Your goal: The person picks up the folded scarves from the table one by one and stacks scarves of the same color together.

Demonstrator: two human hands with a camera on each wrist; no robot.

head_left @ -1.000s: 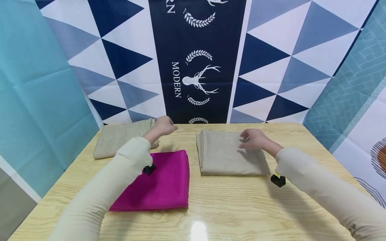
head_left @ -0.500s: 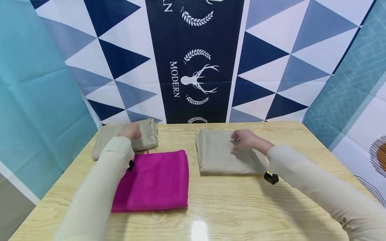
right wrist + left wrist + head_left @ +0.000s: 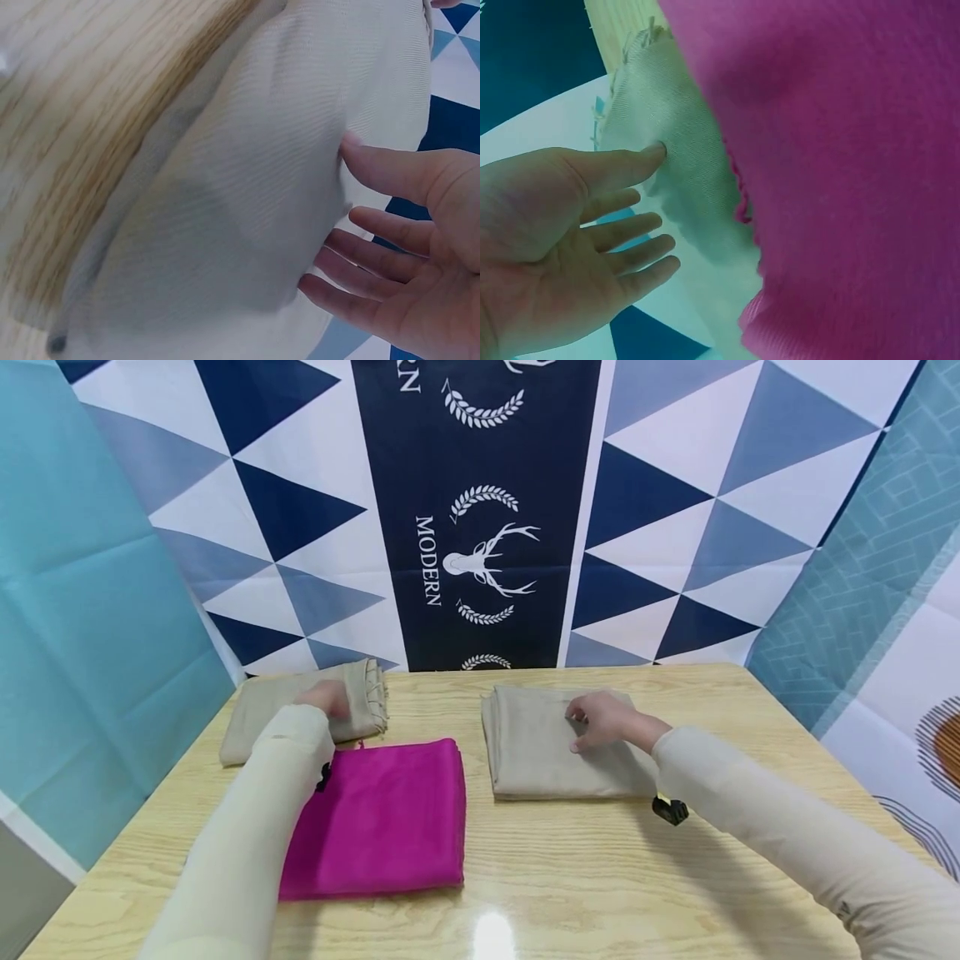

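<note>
Beneath left hand (image 3: 324,697): left beige cloth (image 3: 258,706), folded; hand shifted leftward onto it from beyond its fringed end, now loosely spread. Beneath right hand (image 3: 603,720): right beige cloth (image 3: 528,752); hand moved slightly left, relaxed, thumb apart, pinching nothing visible. Judged result: each hand positioned at one beige cloth. Behind left hand: magenta cloth (image 3: 390,814), part hidden by left sleeve (image 3: 240,827). Left hand's far side hidden in head view; contact with either beige cloth uncertain.

a decent lane of tabletop (image 3: 540,852) is left between the pink cloth (image 3: 386,822) and right beige cloth (image 3: 528,756); the back's walled off by the patterned backdrop (image 3: 487,568) though.
</note>
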